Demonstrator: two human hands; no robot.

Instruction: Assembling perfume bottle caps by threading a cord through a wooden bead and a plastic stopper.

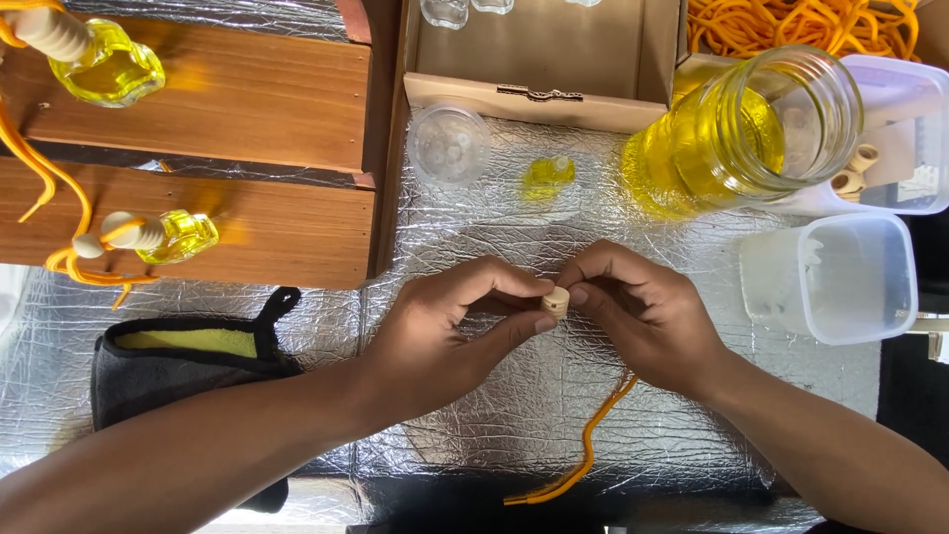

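Note:
My left hand [457, 326] and my right hand [643, 311] meet over the foil-covered table [474, 415]. Between their fingertips they pinch a small pale wooden cap [556, 301]. An orange cord [583, 450] hangs from under my right hand and trails toward the table's near edge. A small glass bottle of yellow liquid [549, 178] stands just beyond the hands, uncapped as far as I can tell.
A big glass jar of yellow liquid [736, 133] stands at the right, by clear plastic tubs [840, 277]. A round clear lid [449, 145] and a cardboard box [544, 59] lie behind. Two filled, corded bottles [163, 235] rest on wooden boards [247, 99] at left. A dark pouch [188, 366] sits near.

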